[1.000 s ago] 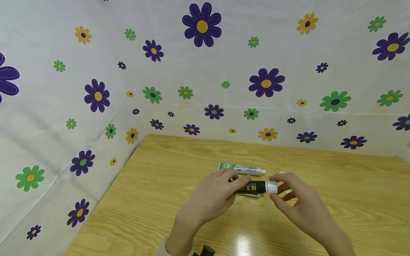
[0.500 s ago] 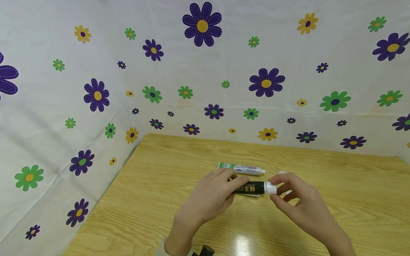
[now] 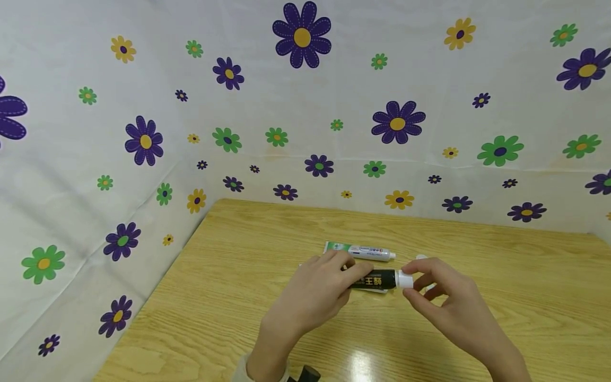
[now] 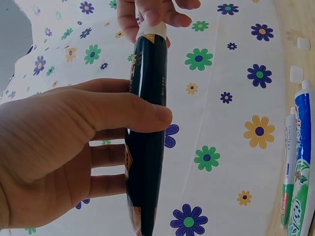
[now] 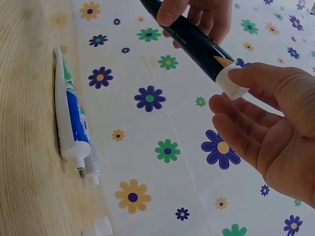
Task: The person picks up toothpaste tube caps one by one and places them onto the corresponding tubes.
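Observation:
My left hand (image 3: 310,292) grips a black toothpaste tube (image 3: 382,278) with gold lettering round its body, thumb across its front in the left wrist view. Its white cap (image 3: 405,279) points to the right and is pinched between the thumb and fingers of my right hand (image 3: 448,300). In the right wrist view the cap (image 5: 230,86) sits at the tube's end, with the thumb on its side. The tube is held above the table, over a blue, white and green toothpaste tube (image 5: 74,115), which it and my left hand mostly hide in the head view.
A slimmer white and green toothpaste tube (image 3: 374,253) lies uncapped on the wooden table (image 3: 229,254), just behind. Two loose white caps, one nearer cap (image 4: 296,74) and one farther cap (image 4: 303,43), lie past the tubes' nozzles. A flower-print cloth (image 3: 267,95) stands at the back and left.
Both hands keep their holds. The black tube and its cap shift slightly left, then back right, and the cap turns a little between the right fingers.

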{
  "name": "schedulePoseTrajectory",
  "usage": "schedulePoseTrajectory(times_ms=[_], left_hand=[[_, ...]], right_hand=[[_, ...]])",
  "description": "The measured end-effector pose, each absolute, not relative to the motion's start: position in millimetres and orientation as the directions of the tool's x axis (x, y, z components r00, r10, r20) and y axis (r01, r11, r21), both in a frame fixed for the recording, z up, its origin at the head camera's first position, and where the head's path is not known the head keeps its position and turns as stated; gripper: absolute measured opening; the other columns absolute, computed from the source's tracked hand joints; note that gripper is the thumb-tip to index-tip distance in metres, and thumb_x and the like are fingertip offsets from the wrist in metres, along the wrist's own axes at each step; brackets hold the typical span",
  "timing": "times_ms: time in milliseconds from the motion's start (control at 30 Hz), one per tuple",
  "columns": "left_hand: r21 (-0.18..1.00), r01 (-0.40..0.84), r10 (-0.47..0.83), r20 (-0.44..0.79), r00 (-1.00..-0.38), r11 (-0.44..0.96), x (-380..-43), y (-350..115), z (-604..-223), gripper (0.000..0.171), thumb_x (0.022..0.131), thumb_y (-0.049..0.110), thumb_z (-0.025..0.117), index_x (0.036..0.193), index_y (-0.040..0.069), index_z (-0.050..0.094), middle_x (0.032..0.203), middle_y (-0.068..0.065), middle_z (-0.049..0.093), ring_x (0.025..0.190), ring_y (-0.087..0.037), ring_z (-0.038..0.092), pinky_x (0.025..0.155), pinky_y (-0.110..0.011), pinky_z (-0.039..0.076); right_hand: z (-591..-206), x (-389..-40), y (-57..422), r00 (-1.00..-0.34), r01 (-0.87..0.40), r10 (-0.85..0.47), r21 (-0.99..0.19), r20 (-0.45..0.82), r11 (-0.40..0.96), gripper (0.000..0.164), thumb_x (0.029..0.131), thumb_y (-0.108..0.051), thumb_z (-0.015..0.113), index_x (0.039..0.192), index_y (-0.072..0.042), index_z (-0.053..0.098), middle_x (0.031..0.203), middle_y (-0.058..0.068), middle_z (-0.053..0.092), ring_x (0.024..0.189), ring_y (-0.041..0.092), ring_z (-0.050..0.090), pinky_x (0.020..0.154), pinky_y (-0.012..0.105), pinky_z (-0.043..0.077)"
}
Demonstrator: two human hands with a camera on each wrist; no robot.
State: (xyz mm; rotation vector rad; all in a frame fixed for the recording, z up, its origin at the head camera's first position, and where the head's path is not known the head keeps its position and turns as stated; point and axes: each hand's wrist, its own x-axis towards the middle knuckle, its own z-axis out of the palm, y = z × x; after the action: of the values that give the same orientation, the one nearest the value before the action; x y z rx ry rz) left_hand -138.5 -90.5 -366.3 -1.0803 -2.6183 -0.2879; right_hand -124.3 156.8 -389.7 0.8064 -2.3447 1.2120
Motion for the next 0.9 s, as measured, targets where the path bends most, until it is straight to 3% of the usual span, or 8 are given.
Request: schedulePoseTrajectory(times_ms=[900], left_hand=[[0.012,0.7,0.656,0.34,-0.674,0.714,-139.7,-89.2,-366.8,0.039,0.093,0.01,0.069,0.129,0.025,0.065,0.108,0.001,0.064,0.095,-0.018,0.061,0.074,-0.033,0.056]], right_hand=[[-392.5,-128.4,159.0,-0.783,-0.622,-0.326,-0.643,0.53,0.448,0.037,0.083,0.006,0.074,0.115,-0.014,0.07,0.096,-0.007,0.068,0.075,0.004,0.063,0.058,0.023,0.054]])
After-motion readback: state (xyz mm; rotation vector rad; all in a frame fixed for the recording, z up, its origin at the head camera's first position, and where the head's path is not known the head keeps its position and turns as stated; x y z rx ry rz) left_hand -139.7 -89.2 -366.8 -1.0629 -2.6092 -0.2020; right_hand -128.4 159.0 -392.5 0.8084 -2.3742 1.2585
